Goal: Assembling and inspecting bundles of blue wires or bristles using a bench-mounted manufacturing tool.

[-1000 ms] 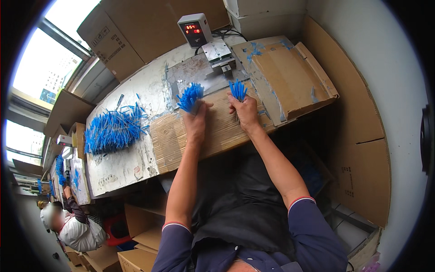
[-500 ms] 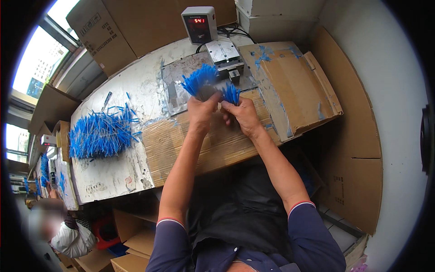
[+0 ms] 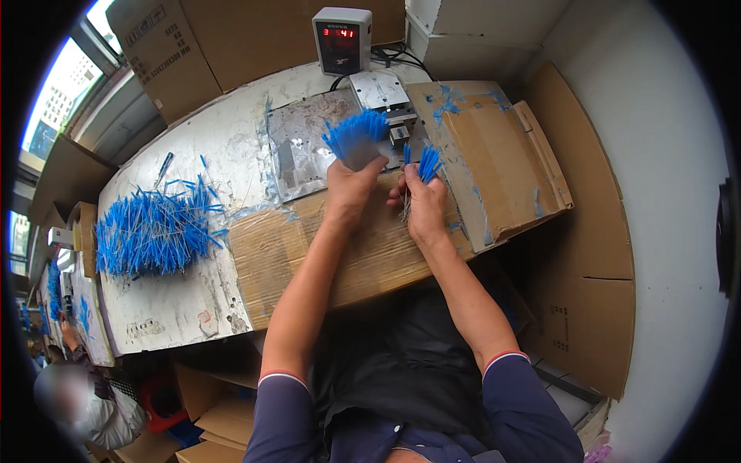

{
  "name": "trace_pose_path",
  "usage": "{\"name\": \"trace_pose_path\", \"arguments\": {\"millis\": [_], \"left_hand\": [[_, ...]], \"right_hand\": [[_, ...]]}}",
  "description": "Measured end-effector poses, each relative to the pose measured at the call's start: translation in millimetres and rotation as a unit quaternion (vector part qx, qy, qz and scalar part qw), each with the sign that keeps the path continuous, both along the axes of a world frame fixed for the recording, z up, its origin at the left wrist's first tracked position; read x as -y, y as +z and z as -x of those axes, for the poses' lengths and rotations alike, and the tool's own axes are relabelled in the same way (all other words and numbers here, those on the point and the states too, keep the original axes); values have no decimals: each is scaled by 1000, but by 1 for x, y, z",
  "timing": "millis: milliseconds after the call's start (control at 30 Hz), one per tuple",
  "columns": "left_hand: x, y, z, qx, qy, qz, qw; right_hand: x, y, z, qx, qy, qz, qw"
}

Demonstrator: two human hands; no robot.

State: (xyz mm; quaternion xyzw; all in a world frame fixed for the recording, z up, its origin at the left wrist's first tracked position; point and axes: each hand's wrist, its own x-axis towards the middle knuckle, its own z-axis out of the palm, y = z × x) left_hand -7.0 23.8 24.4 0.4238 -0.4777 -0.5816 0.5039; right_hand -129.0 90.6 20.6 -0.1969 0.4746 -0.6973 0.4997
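My left hand point(image 3: 353, 187) is closed round a thick, fanned bunch of blue-tipped thin wires point(image 3: 356, 133), the blue ends pointing away from me. Just to its right, my right hand point(image 3: 427, 207) grips a smaller bunch of the same blue-tipped wires point(image 3: 428, 162). Its pale bare ends hang below the fingers, and one blue tip stands apart beside the thumb. Both hands hover over the near edge of the bench, in front of a small metal fixture point(image 3: 384, 92). A big heap of blue-tipped wires point(image 3: 158, 231) lies on the left.
A display box with red digits point(image 3: 342, 42) stands behind the fixture, cables beside it. Flattened cardboard point(image 3: 309, 258) covers the bench's near edge. On the right lies a taped carton point(image 3: 502, 154). A pen-like tool point(image 3: 164, 168) rests behind the heap. Another person point(image 3: 100, 401) sits far left.
My hands have moved apart, the right one going rightward with its small bunch, which now shows more fully. The view has shifted slightly, and the display's digits have changed.
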Motion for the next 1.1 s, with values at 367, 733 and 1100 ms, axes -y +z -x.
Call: {"name": "trace_pose_path", "arguments": {"millis": [367, 733, 1100], "left_hand": [[-1, -13, -1, 14, 12, 37, 999], [28, -28, -21, 61, 239, 131, 960], [22, -24, -21, 58, 223, 118, 966]], "right_hand": [[-4, 15, 6, -100, 95, -41, 990], [42, 8, 17, -215, 38, -57, 974], [49, 5, 6, -242, -28, -76, 967]]}}
